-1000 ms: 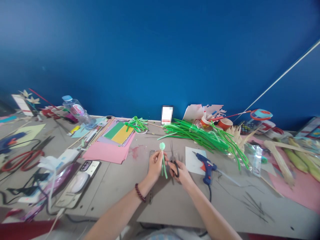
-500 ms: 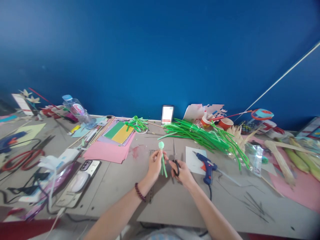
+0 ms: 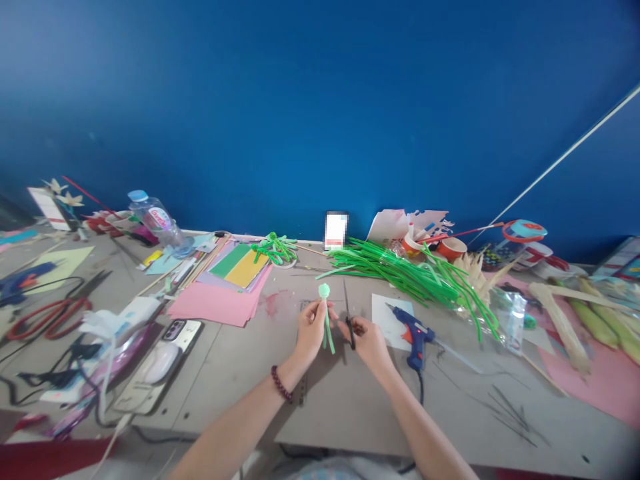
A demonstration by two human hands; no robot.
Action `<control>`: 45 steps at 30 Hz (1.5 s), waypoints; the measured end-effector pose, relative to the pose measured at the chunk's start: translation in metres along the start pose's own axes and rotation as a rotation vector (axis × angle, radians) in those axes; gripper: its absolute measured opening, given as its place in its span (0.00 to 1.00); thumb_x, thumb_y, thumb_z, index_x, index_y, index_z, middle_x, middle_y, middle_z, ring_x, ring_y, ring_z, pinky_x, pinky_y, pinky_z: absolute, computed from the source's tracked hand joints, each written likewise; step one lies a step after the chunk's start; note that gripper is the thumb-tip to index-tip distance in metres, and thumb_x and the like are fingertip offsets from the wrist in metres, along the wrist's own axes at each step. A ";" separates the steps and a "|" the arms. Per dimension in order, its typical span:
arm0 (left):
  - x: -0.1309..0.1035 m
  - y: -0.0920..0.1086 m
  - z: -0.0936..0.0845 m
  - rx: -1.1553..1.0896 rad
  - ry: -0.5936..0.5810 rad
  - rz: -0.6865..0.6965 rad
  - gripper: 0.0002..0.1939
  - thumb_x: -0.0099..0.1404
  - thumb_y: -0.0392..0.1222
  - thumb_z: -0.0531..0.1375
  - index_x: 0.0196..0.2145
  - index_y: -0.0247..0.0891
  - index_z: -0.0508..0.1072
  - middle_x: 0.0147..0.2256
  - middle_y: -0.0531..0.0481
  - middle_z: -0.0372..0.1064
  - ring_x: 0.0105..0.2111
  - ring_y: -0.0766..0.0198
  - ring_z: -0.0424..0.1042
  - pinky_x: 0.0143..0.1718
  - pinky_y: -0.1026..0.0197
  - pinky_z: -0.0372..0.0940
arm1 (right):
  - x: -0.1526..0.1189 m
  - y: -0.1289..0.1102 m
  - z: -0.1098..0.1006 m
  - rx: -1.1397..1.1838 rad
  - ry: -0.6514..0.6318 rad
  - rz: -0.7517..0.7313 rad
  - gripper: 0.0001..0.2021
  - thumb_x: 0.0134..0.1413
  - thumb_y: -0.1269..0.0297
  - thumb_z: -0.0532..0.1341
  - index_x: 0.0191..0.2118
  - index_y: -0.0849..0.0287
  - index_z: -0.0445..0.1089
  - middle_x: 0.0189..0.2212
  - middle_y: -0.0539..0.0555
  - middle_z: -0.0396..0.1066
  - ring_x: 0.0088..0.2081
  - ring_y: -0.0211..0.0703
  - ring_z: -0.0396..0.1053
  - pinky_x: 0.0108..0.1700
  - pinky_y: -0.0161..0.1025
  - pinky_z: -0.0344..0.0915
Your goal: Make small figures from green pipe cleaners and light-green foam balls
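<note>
Between the fingers of my left hand (image 3: 311, 327) is a light green pipe cleaner (image 3: 325, 291), coiled into a round head at the top, its tails hanging below the fingers. My right hand (image 3: 369, 340) is closed round the black handles of a pair of scissors (image 3: 351, 333), whose blades point away toward the wall. The scissors are just right of the pipe cleaner, apart from it. A bundle of green pipe cleaners (image 3: 400, 270) lies beyond my right hand. Closer on that side, a blue glue gun (image 3: 417, 333) rests partly on a white sheet (image 3: 381, 321).
Left of my hands lie pink paper (image 3: 215, 300), a phone (image 3: 145, 387) with a white case on it, red-handled scissors (image 3: 50, 317) and a power strip (image 3: 125, 313). A plastic bottle (image 3: 157, 220) leans at the back. Corn husks (image 3: 565, 327) lie on the right.
My right hand has turned slightly, and the scissors with it, their handles now seen more edge-on. My left hand keeps the pipe cleaner almost in place.
</note>
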State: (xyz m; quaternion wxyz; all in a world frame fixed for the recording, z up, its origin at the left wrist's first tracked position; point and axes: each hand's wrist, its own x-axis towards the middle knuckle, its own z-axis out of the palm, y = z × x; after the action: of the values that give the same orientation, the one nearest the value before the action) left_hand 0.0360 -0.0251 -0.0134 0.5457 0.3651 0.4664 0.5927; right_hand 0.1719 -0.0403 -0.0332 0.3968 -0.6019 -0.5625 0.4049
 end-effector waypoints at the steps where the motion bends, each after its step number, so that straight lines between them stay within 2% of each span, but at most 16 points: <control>1: 0.000 0.000 0.000 -0.005 -0.004 0.001 0.21 0.53 0.58 0.62 0.27 0.34 0.73 0.19 0.51 0.69 0.17 0.70 0.63 0.21 0.66 0.59 | 0.001 0.001 -0.002 -0.121 0.057 -0.072 0.22 0.42 0.46 0.63 0.16 0.58 0.59 0.15 0.50 0.61 0.20 0.37 0.56 0.23 0.34 0.52; 3: 0.001 0.000 0.000 -0.010 -0.007 0.006 0.21 0.53 0.58 0.62 0.27 0.34 0.73 0.19 0.52 0.68 0.16 0.71 0.61 0.19 0.67 0.57 | 0.002 0.004 -0.004 -0.351 0.148 -0.182 0.22 0.45 0.48 0.61 0.14 0.57 0.57 0.16 0.50 0.59 0.21 0.36 0.55 0.24 0.34 0.51; 6: 0.003 0.000 -0.001 -0.015 -0.002 0.008 0.20 0.53 0.57 0.62 0.27 0.34 0.73 0.19 0.52 0.68 0.16 0.71 0.61 0.18 0.67 0.56 | 0.003 0.007 -0.005 -0.535 0.184 -0.197 0.19 0.47 0.54 0.60 0.14 0.58 0.58 0.17 0.50 0.60 0.20 0.36 0.55 0.24 0.34 0.50; 13: 0.005 0.000 -0.002 -0.010 0.002 -0.007 0.20 0.53 0.57 0.63 0.26 0.34 0.73 0.18 0.53 0.67 0.16 0.72 0.61 0.18 0.67 0.55 | 0.003 0.008 -0.002 -0.669 0.144 -0.127 0.15 0.44 0.58 0.63 0.17 0.58 0.60 0.19 0.49 0.62 0.22 0.36 0.58 0.24 0.33 0.48; 21: 0.009 -0.008 -0.004 -0.018 -0.019 -0.023 0.21 0.51 0.58 0.63 0.26 0.33 0.73 0.18 0.52 0.67 0.15 0.72 0.61 0.17 0.68 0.54 | 0.001 0.002 -0.004 -0.626 0.084 0.015 0.10 0.42 0.62 0.64 0.27 0.57 0.62 0.21 0.46 0.61 0.23 0.36 0.56 0.25 0.31 0.47; 30: 0.013 -0.011 -0.006 -0.067 -0.042 -0.075 0.21 0.50 0.57 0.64 0.26 0.33 0.73 0.17 0.52 0.67 0.15 0.72 0.61 0.16 0.69 0.53 | 0.005 0.000 -0.009 -0.570 -0.005 -0.021 0.10 0.36 0.66 0.66 0.25 0.58 0.63 0.23 0.47 0.61 0.24 0.36 0.57 0.26 0.31 0.50; 35: 0.013 -0.011 -0.006 -0.069 -0.059 -0.076 0.21 0.50 0.58 0.64 0.25 0.33 0.72 0.17 0.53 0.66 0.14 0.73 0.60 0.16 0.69 0.53 | 0.004 -0.001 -0.012 -0.525 -0.061 -0.095 0.07 0.37 0.68 0.64 0.24 0.59 0.65 0.23 0.48 0.63 0.26 0.38 0.61 0.28 0.32 0.55; 39: 0.011 -0.009 -0.005 -0.060 -0.066 -0.086 0.21 0.51 0.58 0.64 0.24 0.34 0.71 0.16 0.54 0.65 0.14 0.73 0.61 0.17 0.69 0.54 | 0.000 -0.005 -0.014 -0.487 -0.079 -0.147 0.05 0.42 0.66 0.61 0.29 0.59 0.68 0.24 0.50 0.67 0.27 0.40 0.64 0.30 0.35 0.59; 43: 0.008 -0.006 -0.004 -0.046 -0.113 -0.108 0.21 0.51 0.58 0.64 0.25 0.33 0.71 0.17 0.54 0.65 0.14 0.73 0.60 0.17 0.68 0.55 | -0.005 -0.021 -0.019 -0.318 -0.025 -0.207 0.11 0.54 0.63 0.54 0.41 0.59 0.68 0.29 0.53 0.72 0.26 0.41 0.69 0.33 0.37 0.64; 45: 0.006 -0.005 -0.003 -0.053 -0.158 -0.129 0.21 0.51 0.58 0.64 0.26 0.33 0.71 0.16 0.54 0.66 0.13 0.72 0.60 0.17 0.68 0.55 | -0.006 -0.031 -0.022 -0.276 0.016 -0.238 0.12 0.56 0.62 0.53 0.43 0.59 0.67 0.31 0.55 0.73 0.29 0.42 0.71 0.34 0.37 0.65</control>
State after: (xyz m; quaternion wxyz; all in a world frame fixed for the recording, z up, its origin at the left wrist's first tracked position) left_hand 0.0332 -0.0195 -0.0192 0.6274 0.3653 0.4285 0.5379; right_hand 0.1812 -0.0453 0.0038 0.3601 -0.5830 -0.6767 0.2691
